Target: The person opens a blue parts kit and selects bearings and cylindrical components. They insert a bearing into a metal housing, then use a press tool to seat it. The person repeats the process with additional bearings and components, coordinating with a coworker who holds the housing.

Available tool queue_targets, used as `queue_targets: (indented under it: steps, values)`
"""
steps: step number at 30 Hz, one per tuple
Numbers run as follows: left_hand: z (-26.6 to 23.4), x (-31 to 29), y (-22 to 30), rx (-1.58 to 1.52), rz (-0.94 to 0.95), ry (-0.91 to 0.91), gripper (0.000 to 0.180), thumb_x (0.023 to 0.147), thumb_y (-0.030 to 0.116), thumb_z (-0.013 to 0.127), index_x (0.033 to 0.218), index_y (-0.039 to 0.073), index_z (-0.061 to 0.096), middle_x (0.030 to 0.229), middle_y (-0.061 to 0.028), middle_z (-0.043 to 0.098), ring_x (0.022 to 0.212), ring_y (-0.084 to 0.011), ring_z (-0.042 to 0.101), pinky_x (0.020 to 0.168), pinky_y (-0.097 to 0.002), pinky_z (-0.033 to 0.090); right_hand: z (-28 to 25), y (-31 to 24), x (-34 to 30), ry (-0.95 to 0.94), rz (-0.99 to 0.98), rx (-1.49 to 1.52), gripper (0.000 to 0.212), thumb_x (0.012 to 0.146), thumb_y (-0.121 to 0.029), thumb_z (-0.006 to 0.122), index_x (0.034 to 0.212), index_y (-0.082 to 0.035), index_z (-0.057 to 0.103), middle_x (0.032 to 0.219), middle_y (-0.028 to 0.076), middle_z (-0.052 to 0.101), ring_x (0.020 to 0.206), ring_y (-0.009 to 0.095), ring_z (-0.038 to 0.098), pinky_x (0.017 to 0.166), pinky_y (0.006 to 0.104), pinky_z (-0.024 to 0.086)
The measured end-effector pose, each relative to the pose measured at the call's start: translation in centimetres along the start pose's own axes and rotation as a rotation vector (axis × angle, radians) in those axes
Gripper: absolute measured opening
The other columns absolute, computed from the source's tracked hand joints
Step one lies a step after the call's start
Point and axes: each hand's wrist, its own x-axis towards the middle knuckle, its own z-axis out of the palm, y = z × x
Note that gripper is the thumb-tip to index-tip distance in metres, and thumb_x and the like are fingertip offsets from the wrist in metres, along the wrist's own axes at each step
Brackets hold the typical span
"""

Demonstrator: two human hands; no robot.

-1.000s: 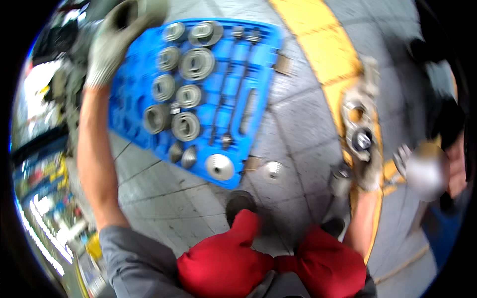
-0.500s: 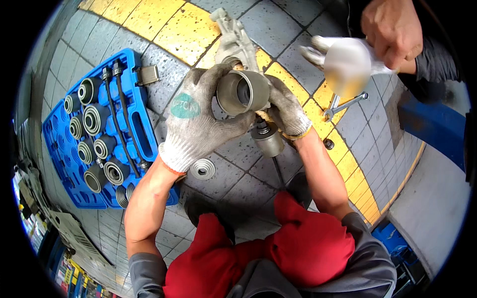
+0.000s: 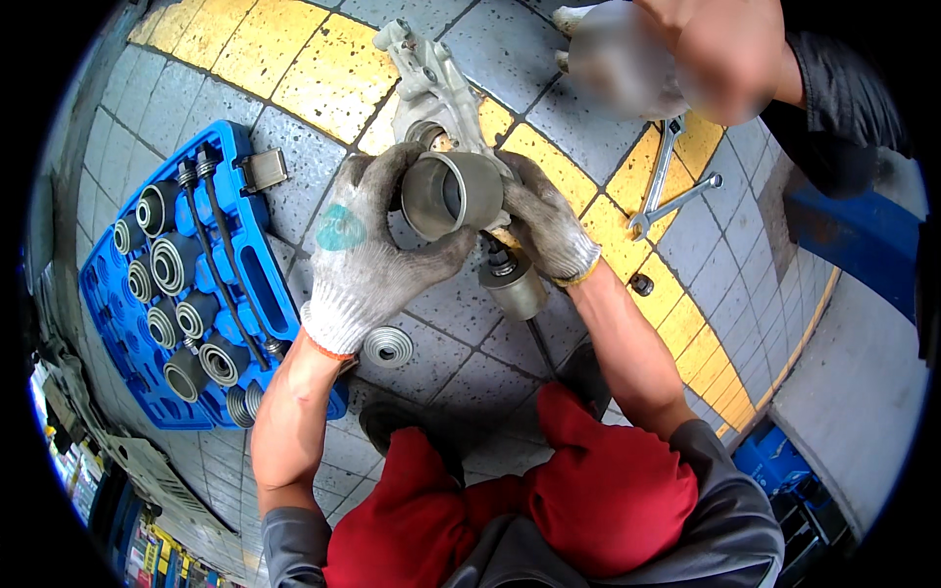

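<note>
My left hand (image 3: 368, 230), in a grey-white knitted glove, is curled round a wide metal sleeve (image 3: 453, 196), its open end facing up toward me. My right hand (image 3: 554, 220), gloved too, grips the pale cast-metal arm (image 3: 446, 93) just behind and right of the sleeve. That arm stretches away from me, with a round bushing (image 3: 424, 132) near the sleeve's far side. Whether the sleeve is seated against the casting is hidden by my fingers. Below my right hand is a metal cup (image 3: 515, 289) with a threaded rod and nut, pointing toward my feet.
A blue tool case (image 3: 260, 265) with several metal sleeves and two threaded rods lies left. A stepped metal disc (image 3: 388, 346) rests on the tiles. Spanners (image 3: 667, 162) and a small dark nut (image 3: 641, 284) lie right. A co-worker's hands (image 3: 686, 54) are at the top right, blurred.
The co-worker's hands have moved up and left, away from the spanners. My hands keep their hold on the sleeve and casting; the whole view has shifted slightly.
</note>
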Motion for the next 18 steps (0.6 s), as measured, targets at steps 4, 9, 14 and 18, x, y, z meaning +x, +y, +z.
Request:
queue_targets:
  steps: [4, 9, 14, 18]
  values:
    - [0.1, 0.1, -0.4, -0.044, -0.004, 0.003, 0.081, 0.072, 0.018, 0.095, 0.143, 0.001, 0.06, 0.13, -0.0177, 0.062, 0.119, -0.0316, 0.07, 0.105, -0.0413, 0.058, -0.1, 0.0, -0.1, 0.025, 0.02, -0.014, 0.067, 0.107, -0.021, 0.067, 0.16, 0.004, 0.035, 0.141, 0.014, 0.061, 0.126, 0.02, 0.061, 0.105, 0.0333, 0.054]
    - [-0.3, 0.2, -0.7, -0.053, -0.032, -0.013, 0.08, 0.072, 0.017, 0.094, 0.142, 0.001, 0.061, 0.128, -0.0178, 0.063, 0.119, -0.0321, 0.07, 0.104, -0.0417, 0.058, 0.6, -0.9, -0.4, 0.03, 0.051, 0.04, 0.066, 0.108, -0.02, 0.065, 0.161, 0.004, 0.034, 0.143, 0.016, 0.059, 0.128, 0.02, 0.061, 0.106, 0.0331, 0.052]
    - [0.2, 0.1, -1.2, -0.073, -0.002, 0.021, 0.079, 0.07, 0.017, 0.094, 0.141, 0.001, 0.062, 0.126, -0.0182, 0.064, 0.119, -0.0331, 0.07, 0.103, -0.0422, 0.058, 0.2, -0.6, -0.5, -0.002, 0.05, 0.068, 0.067, 0.109, -0.019, 0.063, 0.162, 0.004, 0.03, 0.143, 0.017, 0.059, 0.129, 0.021, 0.061, 0.108, 0.0326, 0.051]
    - [-0.2, 0.4, -0.4, -0.014, 0.007, -0.004, 0.081, 0.069, 0.02, 0.095, 0.141, 0.001, 0.062, 0.127, -0.0192, 0.064, 0.117, -0.0342, 0.069, 0.101, -0.0426, 0.058, 0.0, -0.4, -0.4, -0.048, 0.038, 0.117, 0.066, 0.11, -0.02, 0.063, 0.162, 0.002, 0.03, 0.146, 0.016, 0.057, 0.131, 0.021, 0.059, 0.109, 0.0328, 0.05]
